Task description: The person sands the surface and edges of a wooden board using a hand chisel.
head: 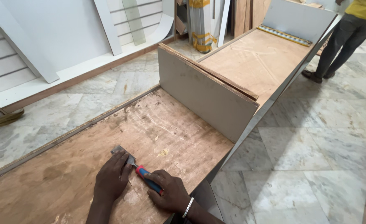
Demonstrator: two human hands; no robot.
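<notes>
Bundle of boards (200,25) tied with yellow straps, standing far back by the wall. Yellow patterned strip (284,35) along the far end of the long plywood box (253,62). Grey upright divider (206,93) across the box, just beyond the hands. Right hand (170,193) closed around the red and blue handle of a chisel (135,164). Left hand (112,178) flat, fingers pressing on the chisel's metal blade against the scuffed plywood panel (67,166). White slatted panels (8,62) leaning at left. Another person's legs (336,45) far right on the marble floor (307,149).
</notes>
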